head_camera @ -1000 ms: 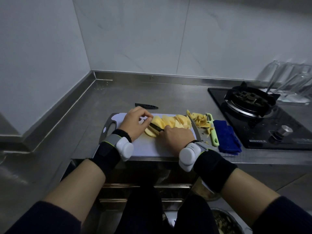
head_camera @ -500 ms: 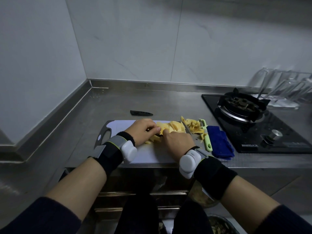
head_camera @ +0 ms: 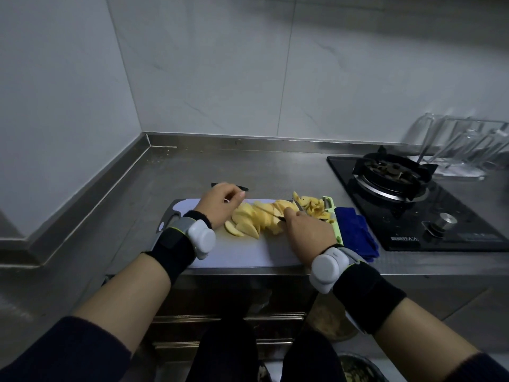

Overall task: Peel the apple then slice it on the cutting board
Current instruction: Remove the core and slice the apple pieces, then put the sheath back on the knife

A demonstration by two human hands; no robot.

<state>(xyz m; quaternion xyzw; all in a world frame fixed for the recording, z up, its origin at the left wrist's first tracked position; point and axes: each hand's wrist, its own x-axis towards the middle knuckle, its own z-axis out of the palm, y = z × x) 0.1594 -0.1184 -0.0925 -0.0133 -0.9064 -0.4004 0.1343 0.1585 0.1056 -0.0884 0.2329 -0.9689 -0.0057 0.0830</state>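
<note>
Pale yellow peeled apple slices [head_camera: 254, 220] lie fanned in a row on the white cutting board [head_camera: 237, 253]. My right hand [head_camera: 308, 232] grips the knife [head_camera: 300, 207] at the right end of the row. The black handle is mostly hidden in my fist, and the blade points away toward the peels. My left hand [head_camera: 220, 204] hovers just left of the slices with its fingers loosely curled and nothing in them.
Apple peels [head_camera: 314, 206], a green peeler [head_camera: 336, 224] and a blue cloth [head_camera: 356, 234] lie right of the board. A black knife sheath [head_camera: 243, 188] lies behind my left hand. A gas stove [head_camera: 413, 205] and a glass rack [head_camera: 465, 150] stand at the right.
My left hand has let go of the apple slices and drawn back to the left. The slices now lie spread out, and the knife has shifted to the row's right end.
</note>
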